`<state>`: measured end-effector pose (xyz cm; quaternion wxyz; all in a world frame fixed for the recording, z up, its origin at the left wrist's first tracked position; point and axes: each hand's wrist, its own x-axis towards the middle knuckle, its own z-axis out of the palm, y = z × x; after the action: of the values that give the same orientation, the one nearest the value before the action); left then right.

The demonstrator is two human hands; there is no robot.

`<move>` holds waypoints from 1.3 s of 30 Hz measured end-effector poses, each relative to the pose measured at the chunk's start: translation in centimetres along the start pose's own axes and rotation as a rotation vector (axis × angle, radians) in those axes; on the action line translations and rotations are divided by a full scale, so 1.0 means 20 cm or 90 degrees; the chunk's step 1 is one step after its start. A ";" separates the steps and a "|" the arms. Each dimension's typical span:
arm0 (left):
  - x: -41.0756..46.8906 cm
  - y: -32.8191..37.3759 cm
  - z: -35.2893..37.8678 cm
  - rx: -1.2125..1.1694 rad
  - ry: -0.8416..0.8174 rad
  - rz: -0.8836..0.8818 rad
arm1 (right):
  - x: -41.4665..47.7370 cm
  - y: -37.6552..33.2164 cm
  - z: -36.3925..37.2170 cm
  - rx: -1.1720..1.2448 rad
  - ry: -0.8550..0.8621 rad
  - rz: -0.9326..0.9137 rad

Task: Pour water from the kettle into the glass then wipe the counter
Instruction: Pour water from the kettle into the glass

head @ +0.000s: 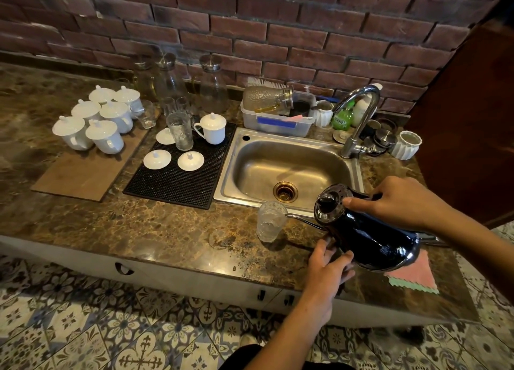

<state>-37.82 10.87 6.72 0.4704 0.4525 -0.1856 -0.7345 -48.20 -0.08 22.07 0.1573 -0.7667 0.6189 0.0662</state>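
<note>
A black gooseneck kettle (367, 236) is tilted to the left above the counter, its thin spout reaching the rim of a clear textured glass (270, 221). The glass stands on the brown marble counter (167, 230) just in front of the sink and holds a little water. My right hand (395, 202) grips the kettle's handle, thumb near the lid. My left hand (329, 264) supports the kettle's lower side. A pink cloth with a green edge (414, 276) lies on the counter under the kettle's base.
A steel sink (289, 166) with a tap (358, 119) lies behind the glass. A black mat (178, 183) carries white lids, a lidded cup and a tall glass. Several white lidded cups stand on a wooden board (80, 172). A dish tub (275, 119) and carafes line the brick wall.
</note>
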 end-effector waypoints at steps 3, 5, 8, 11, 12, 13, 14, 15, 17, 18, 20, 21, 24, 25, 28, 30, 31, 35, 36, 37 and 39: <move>-0.01 0.01 0.00 -0.007 0.002 -0.001 | 0.00 -0.01 0.00 -0.004 -0.001 0.002; -0.01 0.01 0.00 -0.009 0.003 -0.005 | 0.00 -0.01 0.00 -0.009 -0.002 0.002; -0.02 0.02 0.01 -0.017 0.001 -0.003 | 0.01 -0.02 0.00 -0.014 -0.008 -0.006; -0.02 0.02 0.01 -0.023 0.001 -0.001 | 0.03 -0.05 -0.01 -0.035 -0.006 -0.024; -0.01 0.02 0.01 -0.027 0.001 -0.001 | 0.03 -0.06 -0.02 -0.045 -0.005 -0.026; -0.01 0.02 0.01 -0.031 0.001 0.000 | 0.04 -0.06 -0.02 -0.055 -0.003 -0.029; -0.01 0.02 0.01 -0.035 0.002 0.001 | 0.04 -0.07 -0.02 -0.063 -0.001 -0.031; 0.00 0.01 0.01 -0.042 0.004 0.002 | 0.05 -0.08 -0.03 -0.068 0.000 -0.032; 0.00 0.01 0.01 -0.058 0.000 0.007 | 0.06 -0.10 -0.03 -0.077 0.001 -0.035; 0.01 0.01 0.01 -0.062 -0.003 0.009 | 0.07 -0.10 -0.03 -0.082 0.002 -0.037; 0.01 0.02 0.01 -0.067 -0.004 0.011 | 0.08 -0.12 -0.04 -0.090 0.005 -0.040; 0.01 0.02 0.00 -0.068 -0.003 0.013 | 0.08 -0.13 -0.05 -0.092 0.006 -0.042; 0.02 0.03 0.00 -0.071 -0.003 0.017 | 0.09 -0.14 -0.06 -0.094 0.002 -0.053; 0.03 0.03 -0.01 -0.073 -0.005 0.019 | 0.09 -0.14 -0.06 -0.092 0.000 -0.055; 0.04 0.02 -0.01 -0.074 -0.011 0.023 | 0.10 -0.14 -0.07 -0.093 0.000 -0.060; 0.04 0.02 -0.01 -0.078 -0.012 0.024 | 0.10 -0.14 -0.07 -0.099 0.003 -0.062; 0.04 0.02 -0.01 -0.080 -0.011 0.022 | 0.11 -0.13 -0.07 -0.100 0.004 -0.063; 0.04 0.03 -0.01 -0.077 -0.006 0.028 | 0.11 -0.13 -0.06 -0.097 0.005 -0.064; 0.04 0.03 -0.01 -0.076 -0.006 0.029 | 0.11 -0.13 -0.06 -0.095 0.005 -0.063; 0.04 0.03 0.00 -0.073 -0.007 0.029 | 0.11 -0.13 -0.06 -0.093 0.006 -0.063; 0.03 0.04 0.00 -0.068 -0.008 0.030 | 0.11 -0.13 -0.06 -0.092 0.004 -0.062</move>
<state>-37.59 9.96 6.92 0.5095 0.4179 -0.1598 -0.7350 -45.38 -1.95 22.95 0.1023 -0.8053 0.5752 0.1005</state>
